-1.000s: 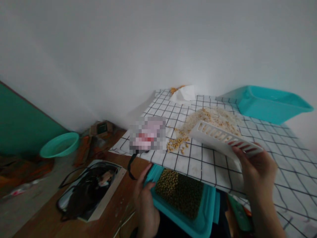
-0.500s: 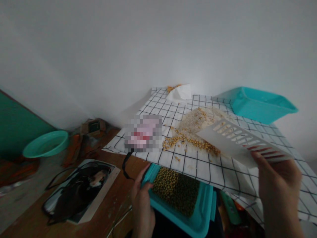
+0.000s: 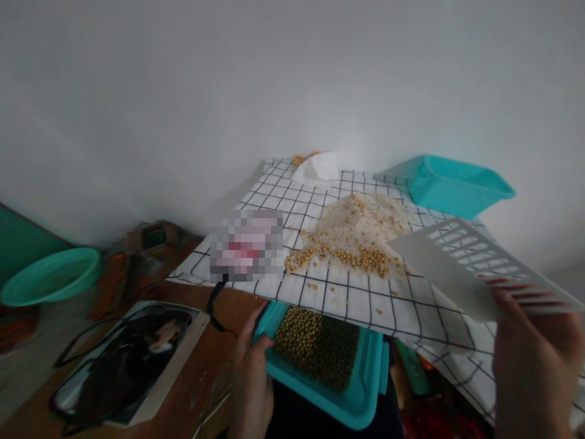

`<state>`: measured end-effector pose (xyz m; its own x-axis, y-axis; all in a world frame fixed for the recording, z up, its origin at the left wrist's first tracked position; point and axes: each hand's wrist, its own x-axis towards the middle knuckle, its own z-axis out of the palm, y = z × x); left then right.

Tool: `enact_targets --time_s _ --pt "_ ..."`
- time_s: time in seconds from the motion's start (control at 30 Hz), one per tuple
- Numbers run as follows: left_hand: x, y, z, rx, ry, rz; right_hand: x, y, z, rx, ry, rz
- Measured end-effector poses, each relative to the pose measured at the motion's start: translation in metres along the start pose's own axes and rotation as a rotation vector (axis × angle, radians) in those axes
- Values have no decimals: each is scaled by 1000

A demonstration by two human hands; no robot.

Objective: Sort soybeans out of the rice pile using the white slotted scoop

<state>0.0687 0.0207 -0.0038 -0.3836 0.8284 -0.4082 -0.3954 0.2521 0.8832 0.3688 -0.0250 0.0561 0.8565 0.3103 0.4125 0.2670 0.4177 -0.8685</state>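
My left hand point(image 3: 253, 360) is closed on the left rim of a teal plastic tray point(image 3: 363, 411) below the table edge. Yellow soybeans point(image 3: 297, 335) fill its left half, and small dark green beans point(image 3: 336, 353) its right half. In my right hand point(image 3: 534, 347) is a white slotted plastic sheet point(image 3: 448, 268), held tilted above the checked cloth point(image 3: 315, 292), fingers wrapped round its near end. Left of the sheet's tip lies a heap of pale grains point(image 3: 356, 219), with loose soybeans point(image 3: 365, 259) strewn along its front.
A teal bin point(image 3: 457, 189) stands at the table's back right. White tissue point(image 3: 320, 167) lies at the back left. A blurred-out pinkish item point(image 3: 249, 244) with a black strap is at the cloth's left edge. Lower left are a dark bag point(image 3: 123, 366) and a green basin point(image 3: 52, 277).
My right hand has drawn the white slotted sheet rightward, away from the heap, uncovering more soybeans. The view has shifted slightly, and my left hand still holds the tray.
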Motion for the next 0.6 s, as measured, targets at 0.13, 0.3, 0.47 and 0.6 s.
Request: enact_targets --time_s 0.13,0.3,0.47,0.6 --pt "-6 -4 2 33 -57 -41 -5 -2 -15 -48 67 12" --pt "-17 -11 3 79 -143 -51 -25 -23 -35 -245 76 106" --pt "-20 -23 6 73 -198 0 -33 -34 -63 -472 -62 162" --pt "-19 -26 6 89 -228 -15 -33 -31 -73 -457 -166 200"
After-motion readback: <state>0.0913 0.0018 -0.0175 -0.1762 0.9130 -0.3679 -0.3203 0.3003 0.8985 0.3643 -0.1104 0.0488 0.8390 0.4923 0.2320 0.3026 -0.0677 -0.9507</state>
